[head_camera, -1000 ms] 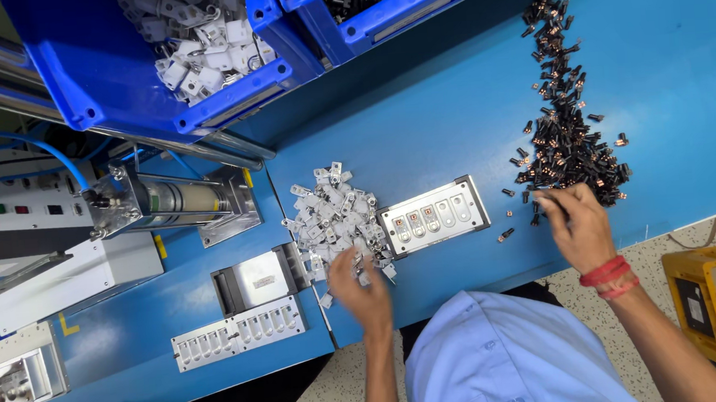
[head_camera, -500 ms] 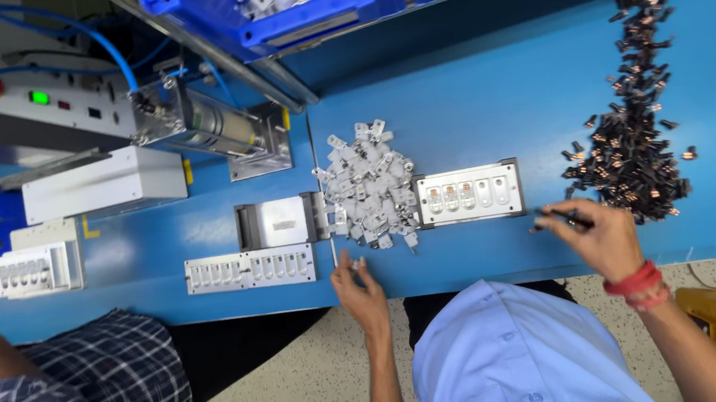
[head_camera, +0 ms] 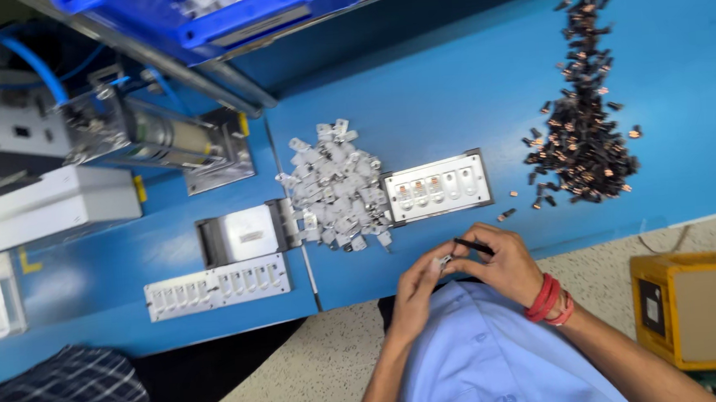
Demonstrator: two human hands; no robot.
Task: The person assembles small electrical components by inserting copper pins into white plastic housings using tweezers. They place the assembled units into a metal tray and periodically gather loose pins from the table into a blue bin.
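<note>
While both hands meet, the left hand (head_camera: 418, 282) pinches a white clip (head_camera: 444, 261) (tiny); the right hand (head_camera: 501, 262) grips a dark pin (head_camera: 472, 246).

Bright even overhead light, soft shadows, slight motion blur

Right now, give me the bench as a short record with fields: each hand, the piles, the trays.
left hand: at the bench edge, pinching a small white part with the right hand
right hand: holds a thin dark tool, red bands on the wrist
white pile: loose, left of the near tray
near tray: slotted, some slots filled
dark pile: loose, right of the near tray
long tray: further left, slotted
bin: blue, at the back
</note>
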